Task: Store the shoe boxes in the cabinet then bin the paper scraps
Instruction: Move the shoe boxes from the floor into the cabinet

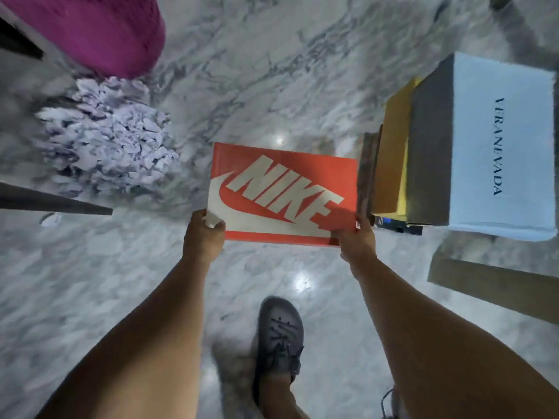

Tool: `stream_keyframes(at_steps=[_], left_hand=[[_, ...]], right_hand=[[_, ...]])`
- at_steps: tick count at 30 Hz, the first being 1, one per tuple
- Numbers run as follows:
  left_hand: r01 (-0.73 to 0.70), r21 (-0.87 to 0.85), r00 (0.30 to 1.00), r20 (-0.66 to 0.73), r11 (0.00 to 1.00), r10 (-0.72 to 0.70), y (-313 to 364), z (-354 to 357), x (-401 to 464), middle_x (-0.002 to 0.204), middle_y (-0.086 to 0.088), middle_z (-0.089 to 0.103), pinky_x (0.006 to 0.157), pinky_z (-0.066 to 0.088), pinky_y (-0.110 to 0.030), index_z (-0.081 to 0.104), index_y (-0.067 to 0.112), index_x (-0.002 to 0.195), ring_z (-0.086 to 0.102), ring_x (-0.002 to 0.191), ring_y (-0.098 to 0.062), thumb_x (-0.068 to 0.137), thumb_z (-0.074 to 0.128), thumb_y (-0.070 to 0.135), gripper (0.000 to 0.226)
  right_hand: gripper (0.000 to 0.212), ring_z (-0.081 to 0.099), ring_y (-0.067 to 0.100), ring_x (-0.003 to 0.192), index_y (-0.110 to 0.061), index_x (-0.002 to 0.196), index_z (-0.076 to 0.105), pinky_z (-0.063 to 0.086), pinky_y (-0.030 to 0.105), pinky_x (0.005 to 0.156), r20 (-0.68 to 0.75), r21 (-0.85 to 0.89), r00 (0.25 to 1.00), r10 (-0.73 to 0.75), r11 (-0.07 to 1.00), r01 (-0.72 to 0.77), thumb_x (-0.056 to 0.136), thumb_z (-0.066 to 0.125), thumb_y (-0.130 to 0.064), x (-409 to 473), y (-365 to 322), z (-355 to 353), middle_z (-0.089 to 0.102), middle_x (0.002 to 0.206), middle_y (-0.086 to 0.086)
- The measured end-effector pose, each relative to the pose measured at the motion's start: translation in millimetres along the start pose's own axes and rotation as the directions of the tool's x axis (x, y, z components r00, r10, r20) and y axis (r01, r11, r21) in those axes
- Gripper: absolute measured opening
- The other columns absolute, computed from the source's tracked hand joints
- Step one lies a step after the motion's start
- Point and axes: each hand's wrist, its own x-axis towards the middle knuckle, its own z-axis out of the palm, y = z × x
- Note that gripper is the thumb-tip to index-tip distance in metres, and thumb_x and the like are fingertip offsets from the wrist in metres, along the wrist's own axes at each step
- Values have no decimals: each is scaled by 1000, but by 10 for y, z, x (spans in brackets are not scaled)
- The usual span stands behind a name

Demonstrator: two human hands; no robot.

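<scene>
I hold an orange Nike shoe box (281, 192) flat in front of me, above the marble floor. My left hand (204, 234) grips its near left corner. My right hand (357, 240) grips its near right corner. To the right stands a stack of shoe boxes, with a white Veranevada box (499, 140) on top, a yellow-brown box (390, 164) under it and a darker box (367, 164) lower down. A pile of torn white paper scraps (106, 137) lies on the floor at the left. No cabinet is clearly in view.
A magenta bin (99, 31) stands at the top left, just beyond the scraps. A dark panel edge (54, 202) juts in from the left. A tan cardboard piece (496, 285) lies at the right. My grey shoe (279, 334) is on the floor below the box.
</scene>
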Motion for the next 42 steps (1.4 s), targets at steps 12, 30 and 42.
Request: stream_keyframes(at_steps=[12, 30, 42], left_hand=[[177, -628, 749, -413, 758, -518, -1158, -2922, -3465, 122, -12, 67, 94, 47, -41, 64, 15, 121, 61, 111, -32, 82, 70, 22, 40], [-711, -346, 55, -895, 612, -442, -1176, -7502, -4405, 118, -11, 57, 82, 49, -14, 46, -3, 130, 59, 102, -20, 90, 68, 13, 48], [-596, -476, -80, -766, 646, -638, -1563, -8759, -3573, 132, -10, 62, 92, 42, -24, 49, 9, 139, 60, 118, -23, 90, 65, 39, 59]], right_hand=[[54, 72, 22, 76, -21, 130, 56, 62, 35, 60, 398, -210, 894, -203, 929, 305, 87, 64, 11, -3839, -278, 378, 72, 109, 16], [46, 70, -1, 99, -31, 129, 57, 58, 29, 93, 601, 375, 215, -770, 509, 775, 88, 78, -30, -8248, -2753, 3434, 72, 117, -5], [87, 64, 25, 116, -32, 140, 39, 52, 51, 101, 750, 354, 26, -660, 436, 827, 66, 79, -55, -8834, -3063, 5186, 65, 124, 1]])
